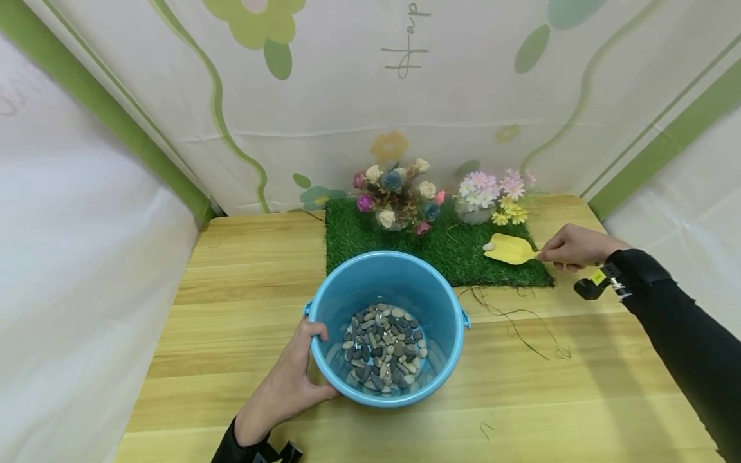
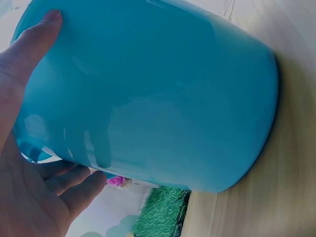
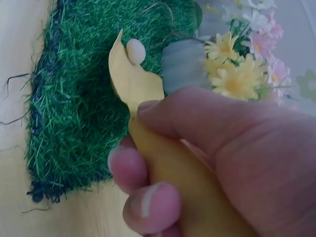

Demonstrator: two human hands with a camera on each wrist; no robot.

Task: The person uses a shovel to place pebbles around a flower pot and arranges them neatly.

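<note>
My right hand (image 1: 570, 247) grips a small yellow toy shovel (image 1: 509, 249) by its handle, with the thumb along the top in the right wrist view. The scoop is over the artificial grass mat (image 1: 451, 257). At the scoop's front edge sits a white pebble (image 3: 136, 51); whether it lies on the scoop or the grass, I cannot tell. My left hand (image 1: 295, 379) holds a blue bucket (image 1: 388, 402) at its left side, a finger over the rim and the thumb against the outer wall (image 2: 148, 89). Grey and pale pebbles (image 1: 384, 347) cover the bucket's bottom.
Behind the bucket, a vase of mixed roses (image 1: 399, 193) stands on the mat. A ribbed vase (image 3: 182, 64) with pink, white and yellow flowers (image 1: 492, 193) is close to the scoop. Loose dark strands (image 1: 521, 331) lie on the wooden table (image 1: 231, 308). Printed curtains (image 1: 347, 96) surround it.
</note>
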